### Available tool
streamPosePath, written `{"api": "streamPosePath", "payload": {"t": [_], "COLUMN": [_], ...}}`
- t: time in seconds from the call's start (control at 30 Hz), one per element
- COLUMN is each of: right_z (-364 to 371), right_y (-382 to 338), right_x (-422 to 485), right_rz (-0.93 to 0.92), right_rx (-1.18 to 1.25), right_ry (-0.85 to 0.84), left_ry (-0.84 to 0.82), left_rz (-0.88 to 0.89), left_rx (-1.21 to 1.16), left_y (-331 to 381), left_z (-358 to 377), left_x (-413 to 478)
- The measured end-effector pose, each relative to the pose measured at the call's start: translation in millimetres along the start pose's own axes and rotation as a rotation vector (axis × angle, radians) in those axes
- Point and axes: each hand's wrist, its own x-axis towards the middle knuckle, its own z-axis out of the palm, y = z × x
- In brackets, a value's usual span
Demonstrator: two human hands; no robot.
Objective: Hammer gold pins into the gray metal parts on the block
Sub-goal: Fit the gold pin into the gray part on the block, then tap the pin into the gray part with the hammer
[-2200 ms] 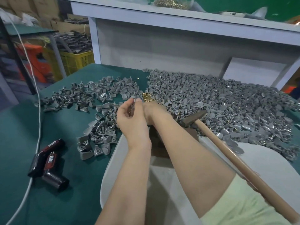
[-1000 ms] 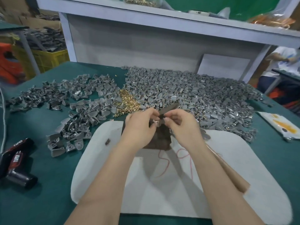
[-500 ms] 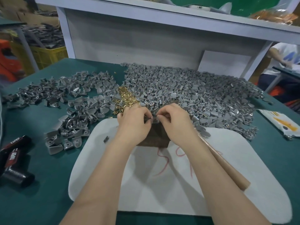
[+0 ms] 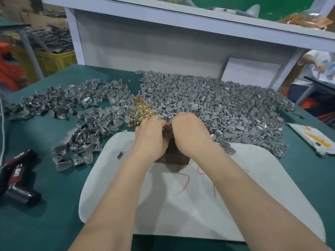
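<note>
Green benchtop (image 4: 54,223), gray metal parts (image 4: 217,105) heaped beyond both hands, gold pins (image 4: 143,109) just past the left hand (image 4: 151,140). It and the right hand (image 4: 192,134) curl together over the block (image 4: 172,156), can't tell what they grip.

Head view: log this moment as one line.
left hand: pinches gray part over block | right hand: against it, grip hidden | gold pins: piled behind

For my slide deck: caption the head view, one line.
Left hand and right hand meet over the dark block, gold pins behind.
</note>
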Motion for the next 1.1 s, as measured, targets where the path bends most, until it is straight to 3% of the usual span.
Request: {"api": "streamPosePath", "payload": {"t": [0.33,0.47,0.57,0.6,0.7,0.87,1.0,1.1], "right_z": [-2,8,15,19,34,41,37,25], "right_y": [5,28,50,58,70,70,68,69], "right_x": [2,-1,-15,-19,-25,-15,-19,-29], "right_rz": [-0.036,0.098,0.34,0.411,0.525,0.479,0.5,0.439], "right_rx": [0.031,0.449,0.704,0.645,0.396,0.392,0.663,0.67], "right_ry": [-0.037,-0.051,0.106,0.108,-0.106,-0.246,-0.201,-0.035], "left_ry": [0.014,0.036,0.035,0.034,0.04,0.038,0.061,0.067], "left_rz": [0.017,0.018,0.007,0.002,0.002,-0.014,-0.036,-0.032], "left_rx": [-0.019,-0.082,-0.104,-0.109,-0.108,-0.079,-0.07,-0.064], "left_y": [0,-1,0,1,1,2,0,0], "left_z": [0,0,-1,-1,-2,-2,-1,0], "left_x": [-1,-2,-3,-3,-4,-3,-3,-3]}}
